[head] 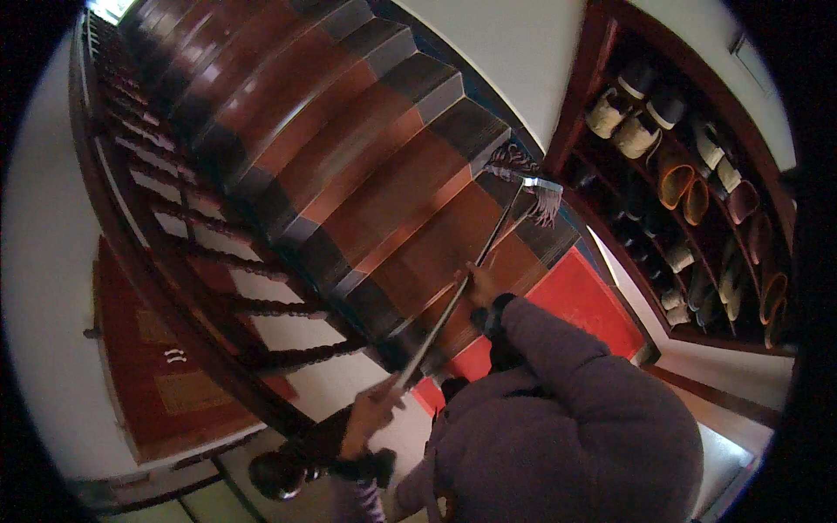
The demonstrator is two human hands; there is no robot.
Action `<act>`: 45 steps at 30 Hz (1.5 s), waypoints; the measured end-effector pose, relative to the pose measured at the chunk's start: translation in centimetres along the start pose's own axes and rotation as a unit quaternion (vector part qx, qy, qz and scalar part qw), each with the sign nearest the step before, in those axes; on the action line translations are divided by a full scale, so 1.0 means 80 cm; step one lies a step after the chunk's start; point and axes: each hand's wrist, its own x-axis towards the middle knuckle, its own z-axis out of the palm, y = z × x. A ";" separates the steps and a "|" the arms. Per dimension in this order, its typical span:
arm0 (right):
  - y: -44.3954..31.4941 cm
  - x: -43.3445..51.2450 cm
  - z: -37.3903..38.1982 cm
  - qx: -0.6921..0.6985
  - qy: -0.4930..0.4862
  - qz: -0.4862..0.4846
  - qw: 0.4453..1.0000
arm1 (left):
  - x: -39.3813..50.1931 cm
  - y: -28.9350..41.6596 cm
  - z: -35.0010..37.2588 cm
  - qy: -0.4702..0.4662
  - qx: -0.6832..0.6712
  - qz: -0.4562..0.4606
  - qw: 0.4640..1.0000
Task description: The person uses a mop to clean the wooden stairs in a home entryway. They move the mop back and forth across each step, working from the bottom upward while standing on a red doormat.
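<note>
A long mop handle (425, 346) runs slantwise across the lower stairs. Near its lower-left end my left hand (369, 415) is wrapped around it. Farther up the shaft, my right hand (480, 287) grips it too. At the far end a metal clamp (533, 182) holds the mop's grey-purple strands (548, 204), which rest against a tiled step by the wall. Some strands spread onto the dark end tile beside the step's riser. The brown and black tiled stairs (399, 157) rise toward the upper left.
A dark wooden banister (163, 281) with turned balusters borders the stairs on the left. On the right, a shoe rack (582, 131) holds several pairs of shoes and boots. A red mat (588, 307) lies at the stair foot. A wooden door (150, 340) shows beyond the banister.
</note>
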 end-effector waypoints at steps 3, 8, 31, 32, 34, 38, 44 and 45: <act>0.013 -0.010 -0.007 -0.002 0.024 0.033 0.999 | -0.031 -0.034 0.014 0.050 0.081 0.016 0.995; 0.084 -0.044 -0.019 -0.397 -0.162 -0.023 0.903 | -0.130 -0.064 -0.020 0.158 0.159 0.072 0.972; -0.054 0.020 -0.008 -0.126 -0.017 0.014 0.992 | -0.016 0.050 0.038 0.225 0.074 0.190 0.953; -0.051 0.021 -0.003 -0.135 -0.043 0.022 0.990 | -0.016 0.063 0.030 0.248 0.124 0.167 0.946; -0.042 0.026 0.001 -0.132 -0.095 0.034 0.986 | -0.025 0.079 0.018 0.234 0.125 0.180 0.947; -0.026 0.025 -0.007 -0.125 -0.106 0.031 0.986 | -0.041 0.101 0.000 0.230 0.218 0.203 0.926; -0.030 -0.035 -0.007 -0.053 -0.027 -0.038 0.997 | -0.052 0.114 0.013 0.150 0.260 0.278 0.912; -0.033 -0.045 -0.008 -0.054 -0.025 -0.038 0.997 | -0.055 0.112 0.017 0.146 0.291 0.283 0.902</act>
